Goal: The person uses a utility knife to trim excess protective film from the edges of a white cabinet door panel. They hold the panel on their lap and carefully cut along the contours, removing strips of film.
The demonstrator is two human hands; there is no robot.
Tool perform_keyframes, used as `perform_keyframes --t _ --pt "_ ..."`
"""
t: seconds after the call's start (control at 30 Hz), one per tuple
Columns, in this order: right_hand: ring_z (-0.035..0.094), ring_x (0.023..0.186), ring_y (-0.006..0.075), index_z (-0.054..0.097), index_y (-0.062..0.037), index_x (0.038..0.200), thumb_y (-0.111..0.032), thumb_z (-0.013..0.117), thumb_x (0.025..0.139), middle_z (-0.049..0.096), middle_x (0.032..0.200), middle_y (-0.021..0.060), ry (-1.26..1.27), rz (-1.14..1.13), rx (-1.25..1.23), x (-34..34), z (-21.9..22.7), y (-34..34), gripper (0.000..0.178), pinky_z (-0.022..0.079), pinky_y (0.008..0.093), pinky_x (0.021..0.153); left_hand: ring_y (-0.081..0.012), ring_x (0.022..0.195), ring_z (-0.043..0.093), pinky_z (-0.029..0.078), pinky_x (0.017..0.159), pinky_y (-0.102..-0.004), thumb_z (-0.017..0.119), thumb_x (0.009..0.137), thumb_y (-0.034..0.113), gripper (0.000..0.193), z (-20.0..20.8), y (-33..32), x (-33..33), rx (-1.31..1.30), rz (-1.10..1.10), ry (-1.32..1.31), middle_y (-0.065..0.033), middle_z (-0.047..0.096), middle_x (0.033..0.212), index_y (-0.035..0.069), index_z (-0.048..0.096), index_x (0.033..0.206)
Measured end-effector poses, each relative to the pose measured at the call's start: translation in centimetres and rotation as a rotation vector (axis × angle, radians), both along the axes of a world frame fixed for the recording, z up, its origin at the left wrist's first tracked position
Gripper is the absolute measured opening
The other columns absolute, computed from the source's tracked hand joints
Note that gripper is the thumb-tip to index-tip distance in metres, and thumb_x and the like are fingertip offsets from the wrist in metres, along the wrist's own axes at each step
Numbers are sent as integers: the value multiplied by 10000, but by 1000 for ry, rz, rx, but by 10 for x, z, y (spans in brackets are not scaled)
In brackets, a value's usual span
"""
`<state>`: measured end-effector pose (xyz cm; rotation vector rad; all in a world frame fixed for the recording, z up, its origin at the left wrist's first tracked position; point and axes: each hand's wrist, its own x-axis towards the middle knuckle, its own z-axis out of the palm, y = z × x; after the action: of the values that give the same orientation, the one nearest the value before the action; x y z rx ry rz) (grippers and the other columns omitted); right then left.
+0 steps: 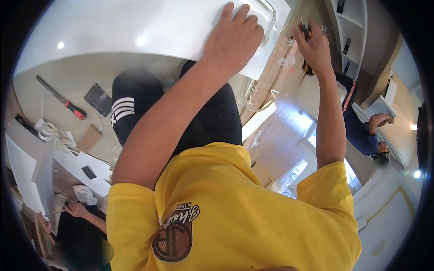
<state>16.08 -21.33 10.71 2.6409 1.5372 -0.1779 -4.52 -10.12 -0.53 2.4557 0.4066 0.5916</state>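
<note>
My left hand [234, 39] rests on the glossy white panel [104, 34], fingers spread and pressed to its surface near the right end. A pale strip [272, 20] curves along that end of the panel, just beyond my fingers. To the right of the panel, my raised right hand [313, 47] is closed around a black-and-yellow utility knife [307, 31]; its thin tip points away from me. Much of the knife's handle is hidden by my fingers. Part of the panel lies over my knees, in black trousers [212, 113].
On the floor at left lie a file with a red-black handle [61, 97], a dark flat plate [98, 99], a tape roll [47, 131] and a wood block [90, 138]. One person [81, 226] handles white boards at lower left; another [359, 128] is at right, near white shelving [350, 25].
</note>
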Motion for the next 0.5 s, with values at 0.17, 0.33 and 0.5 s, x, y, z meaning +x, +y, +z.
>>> perform_keyframes --t 0.17,0.33,0.5 --pt "695 843 407 653 -12 1093 -318 756 912 714 926 194 -100 345 0 7 -31 45 370 552 450 756 -302 1329 550 334 1162 -547 626 954 254 216 0 -3 -3 -138 -21 -2 -86 715 1147 84 756 985" --pt "692 863 397 652 -16 1130 -246 748 896 713 946 194 -105 372 -35 14 -46 43 342 558 447 775 -215 1332 554 359 1148 -468 603 983 308 221 -2 -15 -4 4 25 63 7 717 1129 146 750 1008" --pt "699 806 418 657 4 1059 -313 760 884 717 884 207 222 -55 -91 2 -14 43 376 553 456 758 -203 1334 555 368 1123 -454 605 982 310 218 -10 -9 -6 30 88 35 20 722 1169 151 747 1029"
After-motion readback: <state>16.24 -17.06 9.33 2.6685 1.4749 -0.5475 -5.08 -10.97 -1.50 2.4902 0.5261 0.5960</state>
